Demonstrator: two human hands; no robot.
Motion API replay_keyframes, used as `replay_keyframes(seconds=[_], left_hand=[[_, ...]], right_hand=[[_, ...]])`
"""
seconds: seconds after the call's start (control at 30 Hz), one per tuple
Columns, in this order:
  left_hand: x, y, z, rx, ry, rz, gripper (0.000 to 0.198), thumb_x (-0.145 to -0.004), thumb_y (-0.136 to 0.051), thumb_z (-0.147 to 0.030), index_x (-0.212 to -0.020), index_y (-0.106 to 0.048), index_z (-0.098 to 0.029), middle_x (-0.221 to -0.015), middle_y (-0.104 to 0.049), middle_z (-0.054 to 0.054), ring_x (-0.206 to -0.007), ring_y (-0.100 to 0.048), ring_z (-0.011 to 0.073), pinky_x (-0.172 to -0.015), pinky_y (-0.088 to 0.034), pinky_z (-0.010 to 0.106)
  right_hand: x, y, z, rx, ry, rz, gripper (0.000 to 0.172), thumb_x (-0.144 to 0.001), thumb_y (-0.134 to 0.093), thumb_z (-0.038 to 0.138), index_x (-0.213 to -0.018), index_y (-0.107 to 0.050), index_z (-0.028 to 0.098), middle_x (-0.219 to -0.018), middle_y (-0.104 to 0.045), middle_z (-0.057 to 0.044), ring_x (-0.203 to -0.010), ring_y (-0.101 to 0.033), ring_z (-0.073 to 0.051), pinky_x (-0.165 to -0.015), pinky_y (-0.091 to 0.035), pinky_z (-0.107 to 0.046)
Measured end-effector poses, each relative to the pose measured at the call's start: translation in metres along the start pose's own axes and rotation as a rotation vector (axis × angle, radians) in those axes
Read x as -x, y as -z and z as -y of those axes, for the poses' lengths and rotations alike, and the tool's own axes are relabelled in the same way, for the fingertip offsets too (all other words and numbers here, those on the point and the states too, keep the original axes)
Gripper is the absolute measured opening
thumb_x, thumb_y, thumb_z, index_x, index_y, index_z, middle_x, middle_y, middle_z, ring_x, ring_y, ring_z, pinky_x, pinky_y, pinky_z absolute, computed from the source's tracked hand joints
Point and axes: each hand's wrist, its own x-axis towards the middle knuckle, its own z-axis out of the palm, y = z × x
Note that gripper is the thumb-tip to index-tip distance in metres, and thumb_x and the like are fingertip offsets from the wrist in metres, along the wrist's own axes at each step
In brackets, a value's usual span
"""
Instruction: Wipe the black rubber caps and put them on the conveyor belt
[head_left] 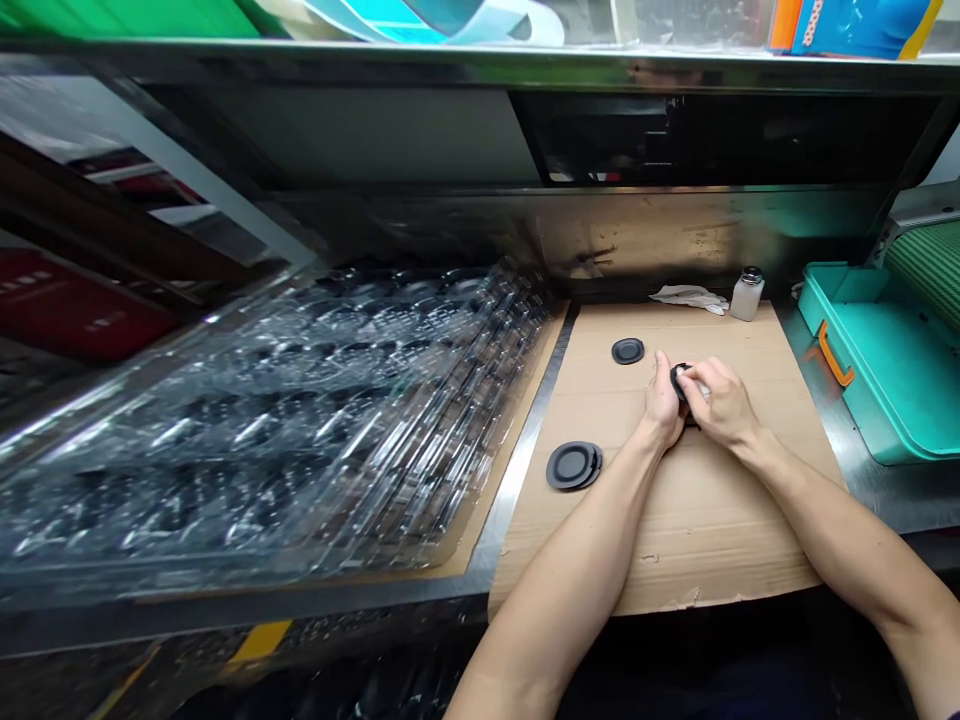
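Both of my hands meet over the brown cardboard sheet [675, 520]. My left hand [661, 402] is closed on a small black round part [679, 378]. My right hand [721, 402] is closed too, pinching a small white piece against that part; I cannot make out what the white piece is. One black disc [628, 351] lies flat on the cardboard just beyond my hands. A small stack of black discs [574, 466] sits to the left of my left wrist.
Clear plastic blister trays [285, 420] holding several dark parts fill the left of the bench. A teal bin [885, 370] with an orange handle stands at the right. A small bottle [747, 294] and a white cloth [690, 297] lie at the back edge.
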Motion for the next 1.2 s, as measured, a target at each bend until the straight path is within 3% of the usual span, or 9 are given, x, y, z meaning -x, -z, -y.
replay_keyframes(seconds=[0.07, 0.2, 0.3, 0.37, 0.47, 0.57, 0.67, 0.77, 1.2], left_hand=[[-0.001, 0.003, -0.004, -0.008, 0.02, 0.009, 0.064, -0.098, -0.048, -0.075, -0.082, -0.064, -0.016, -0.067, -0.064, 0.002, -0.053, -0.061, 0.0113, -0.043, -0.04, 0.021], [-0.005, 0.011, -0.017, 0.026, 0.087, 0.057, 0.065, -0.094, -0.048, -0.081, -0.101, -0.065, -0.018, -0.077, -0.069, 0.004, -0.054, -0.063, 0.0133, -0.042, -0.039, 0.022], [-0.007, 0.016, -0.023, -0.002, 0.066, 0.061, 0.063, -0.089, -0.061, -0.078, -0.11, -0.065, -0.019, -0.085, -0.069, 0.004, -0.063, -0.067, 0.0142, -0.049, -0.046, 0.023], [-0.007, 0.017, -0.022, -0.149, -0.111, 0.022, 0.065, -0.082, -0.075, -0.072, -0.117, -0.065, -0.018, -0.095, -0.07, 0.006, -0.071, -0.069, 0.0144, -0.058, -0.05, 0.024], [-0.002, 0.018, -0.016, -0.566, -0.596, -0.065, 0.078, -0.07, -0.092, -0.056, -0.132, -0.062, -0.019, -0.116, -0.071, 0.01, -0.097, -0.07, 0.0196, -0.08, -0.055, 0.03], [0.005, 0.016, -0.01, -0.945, -0.986, -0.057, 0.093, -0.072, -0.093, -0.046, -0.151, -0.049, -0.022, -0.128, -0.07, 0.012, -0.119, -0.065, 0.0258, -0.102, -0.052, 0.04], [0.01, 0.014, -0.007, -1.067, -1.149, -0.035, 0.1, -0.082, -0.086, -0.045, -0.162, -0.031, -0.024, -0.129, -0.069, 0.012, -0.122, -0.065, 0.0254, -0.107, -0.051, 0.042], [0.009, 0.013, -0.007, -1.059, -1.205, -0.054, 0.102, -0.083, -0.085, -0.045, -0.164, -0.025, -0.025, -0.128, -0.069, 0.011, -0.119, -0.066, 0.0243, -0.107, -0.052, 0.04], [0.011, 0.012, -0.009, -1.114, -1.204, -0.049, 0.082, -0.087, -0.081, -0.043, -0.153, -0.037, -0.022, -0.126, -0.07, 0.012, -0.122, -0.062, 0.0251, -0.105, -0.053, 0.04]], right_hand=[[-0.002, 0.004, -0.01, 0.074, -0.027, 0.028, 0.025, -0.105, -0.047, 0.035, -0.103, -0.069, 0.022, -0.108, -0.07, -0.011, -0.103, -0.064, -0.025, -0.091, -0.05, -0.036], [-0.008, 0.022, -0.035, 0.365, -0.216, -0.006, 0.028, -0.104, -0.048, 0.033, -0.101, -0.072, 0.019, -0.106, -0.07, -0.016, -0.105, -0.06, -0.032, -0.094, -0.047, -0.044], [-0.008, 0.033, -0.039, 0.445, -0.206, -0.011, 0.034, -0.103, -0.052, 0.041, -0.118, -0.072, 0.017, -0.122, -0.067, -0.02, -0.117, -0.054, -0.037, -0.099, -0.043, -0.05], [-0.006, 0.033, -0.033, 0.422, -0.083, 0.119, 0.04, -0.103, -0.054, 0.047, -0.129, -0.069, 0.02, -0.127, -0.066, -0.018, -0.12, -0.053, -0.037, -0.102, -0.041, -0.051], [-0.002, 0.028, -0.024, 0.382, 0.032, 0.362, 0.041, -0.102, -0.057, 0.05, -0.128, -0.069, 0.021, -0.12, -0.069, -0.013, -0.117, -0.057, -0.033, -0.106, -0.039, -0.048], [-0.002, 0.024, -0.025, 0.374, -0.016, 0.397, 0.039, -0.103, -0.056, 0.051, -0.12, -0.07, 0.019, -0.118, -0.068, -0.013, -0.114, -0.059, -0.031, -0.103, -0.041, -0.043], [-0.003, 0.025, -0.029, 0.371, -0.031, 0.39, 0.035, -0.104, -0.054, 0.048, -0.114, -0.071, 0.019, -0.116, -0.068, -0.013, -0.112, -0.059, -0.03, -0.1, -0.043, -0.04], [-0.004, 0.026, -0.029, 0.38, -0.012, 0.381, 0.031, -0.103, -0.056, 0.044, -0.115, -0.072, 0.019, -0.113, -0.068, -0.012, -0.112, -0.059, -0.03, -0.1, -0.042, -0.041], [-0.004, 0.021, -0.038, 0.365, 0.032, 0.341, 0.028, -0.1, -0.057, 0.04, -0.117, -0.07, 0.021, -0.113, -0.068, -0.011, -0.109, -0.059, -0.03, -0.099, -0.043, -0.04]])
